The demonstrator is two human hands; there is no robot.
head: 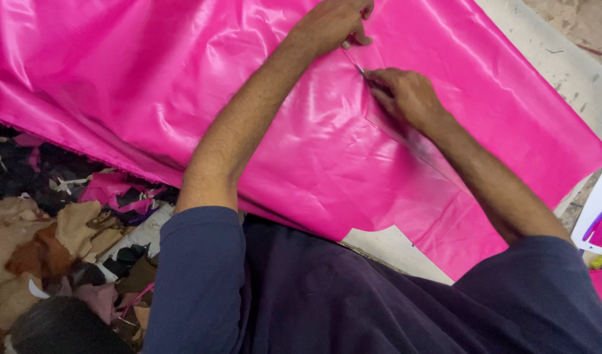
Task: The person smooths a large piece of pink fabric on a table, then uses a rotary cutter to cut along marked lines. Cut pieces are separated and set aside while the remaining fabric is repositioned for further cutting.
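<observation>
- Where the two hands meet, a sheet of glossy pink satin fabric [301, 131] lies spread flat over a pale worktable [563, 59], covering most of it and spilling off the near-left edge.
- Right hand [406, 95] rests knuckles-up on the cloth, fingers drawn together around a slim, pointed marking tool [361, 70]; only the tip shows, pressed to the fabric, so whether it is chalk or a pen cannot be told.
- Left hand [330, 23] lies just beyond that tip, palm down, fingers bunched and pressing the cloth; it holds nothing. Judged purpose: pinning the slippery material so it does not creep under the tool.
- A faint straight line runs on the fabric from the tool tip back beneath the right forearm, in keeping with a line being marked.
- Both forearms reach out from a dark navy short-sleeved shirt [353, 301] at the table's near edge.
- Near edge of the fabric shows a curved cut-out [379, 239] exposing the tabletop.
- Left of the table, well below it, a heap of fabric scraps [58, 223] in tan, black and pink lies piled.
- At the far right edge, a printed card with pink garment figures [599, 226] rests beside the cloth.
</observation>
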